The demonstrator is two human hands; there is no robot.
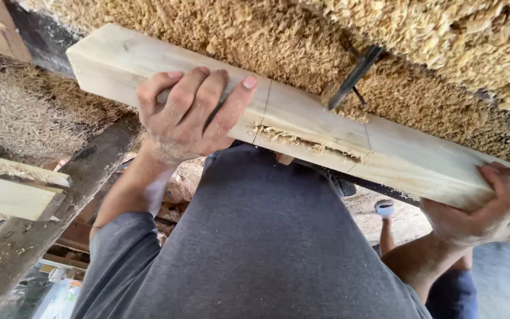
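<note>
**Slot half cut, beam held in both hands**

Taking the pale timber beam [302,127] as your landmark and going from its left end to its right:

Off the beam's left end and below it, short offcuts of light wood [13,183] are lying across a dark, dusty plank [42,224]; none of that is touching your hands.

On the beam's left third, your left hand [187,115] is gripping from the near side, fingers wrapped over the top face and clenched on the wood, thumb hidden under the near edge. Your grey-clad torso [255,236] is sitting just below the beam here, close against its near face.

At the beam's middle, a long narrow slot [308,142] is being worked into the near face between two pencil lines [267,109]. I am judging it as only part done: the edges are ragged, torn fibres are hanging in it, and I cannot tell its depth. Cleaning it out and squaring its ends looks to be what is left.

Just beyond the beam's far edge, above the slot, a dark metal bit [352,77] is poking out of the heap of shavings [420,71], standing apart from the wood.

At the beam's right end, your right hand [497,207] is cupping the lower corner, fingers curled round and grasping it. Below that end a small white-capped object [384,208] is showing; it is too small to identify.
</note>
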